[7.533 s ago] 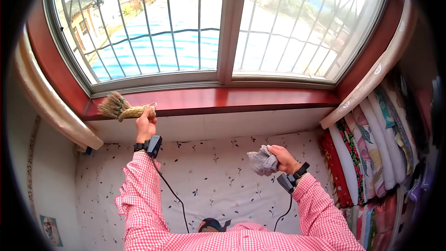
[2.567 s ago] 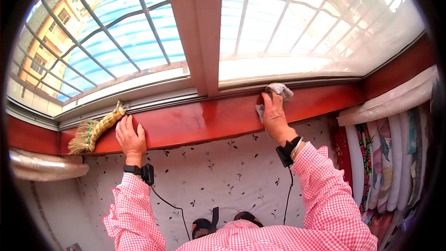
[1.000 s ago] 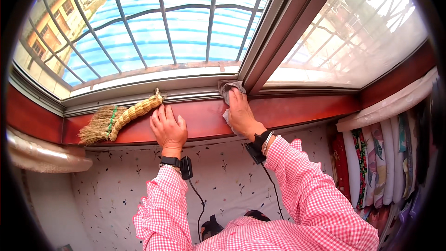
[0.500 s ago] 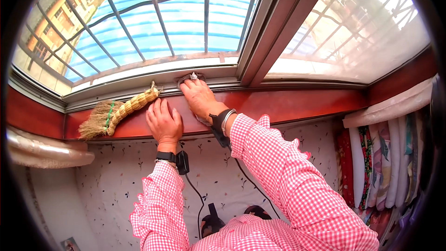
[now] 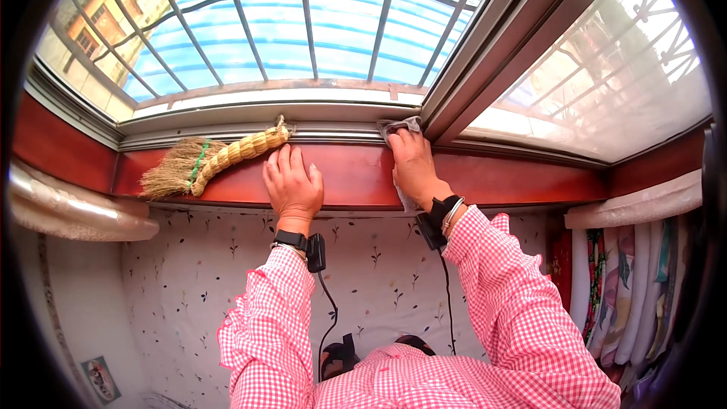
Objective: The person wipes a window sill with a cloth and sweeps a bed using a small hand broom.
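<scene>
My right hand [image 5: 416,169] is closed on a grey cloth [image 5: 386,128], pressing it into the metal window track [image 5: 333,133] beside the thick frame post. Part of the cloth trails from under my palm onto the red sill [image 5: 352,174]. My left hand [image 5: 294,186] rests on that sill with fingers stretched out, holding nothing. Just left of its fingertips lies a short straw hand broom [image 5: 236,154], bristles toward the left and braided handle end near the track.
Vertical metal bars [image 5: 307,19] stand outside the glass, with a blue ribbed roof beyond. A frosty-looking pane [image 5: 575,83] fills the right side. Folded fabrics [image 5: 628,288] are stacked at lower right, below a rolled pale cloth [image 5: 644,201]. Cables hang from both wrists.
My right hand has slid the cloth rightward along the track, up to the frame post. My left hand stays on the sill beside the broom. The view has shifted somewhat.
</scene>
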{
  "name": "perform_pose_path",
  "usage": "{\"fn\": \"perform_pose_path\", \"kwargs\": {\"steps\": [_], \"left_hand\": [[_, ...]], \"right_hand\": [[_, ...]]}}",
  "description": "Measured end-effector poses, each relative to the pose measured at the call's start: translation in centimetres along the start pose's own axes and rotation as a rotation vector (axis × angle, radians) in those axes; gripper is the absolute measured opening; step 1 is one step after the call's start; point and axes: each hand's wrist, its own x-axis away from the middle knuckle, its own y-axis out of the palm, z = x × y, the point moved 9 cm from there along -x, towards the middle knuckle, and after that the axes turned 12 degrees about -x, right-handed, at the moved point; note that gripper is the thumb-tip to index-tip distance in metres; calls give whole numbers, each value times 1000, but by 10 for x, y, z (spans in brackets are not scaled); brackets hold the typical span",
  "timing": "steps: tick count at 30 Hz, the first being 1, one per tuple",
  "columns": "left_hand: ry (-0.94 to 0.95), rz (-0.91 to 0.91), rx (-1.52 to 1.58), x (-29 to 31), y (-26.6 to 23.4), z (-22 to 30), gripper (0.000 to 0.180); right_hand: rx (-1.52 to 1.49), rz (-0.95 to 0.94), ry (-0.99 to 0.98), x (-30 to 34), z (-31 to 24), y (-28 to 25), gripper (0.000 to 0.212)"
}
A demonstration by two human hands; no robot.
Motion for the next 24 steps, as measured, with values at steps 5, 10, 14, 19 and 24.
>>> {"fn": "perform_pose_path", "kwargs": {"steps": [5, 10, 14, 19, 24], "left_hand": [[10, 6, 7, 1, 3, 2, 43], [25, 12, 9, 1, 4, 4, 43], [24, 17, 6, 1, 7, 1, 42], [15, 17, -4, -1, 2, 3, 43], [-13, 61, 37, 1, -2, -2, 46]], "right_hand": [[-42, 17, -26, -20, -24, 27, 20], [-5, 13, -77, -48, -64, 59, 14], [18, -47, -148, -38, -47, 52, 11], [112, -88, -69, -7, 9, 2, 17], [43, -44, 3, -17, -2, 23, 26]]}}
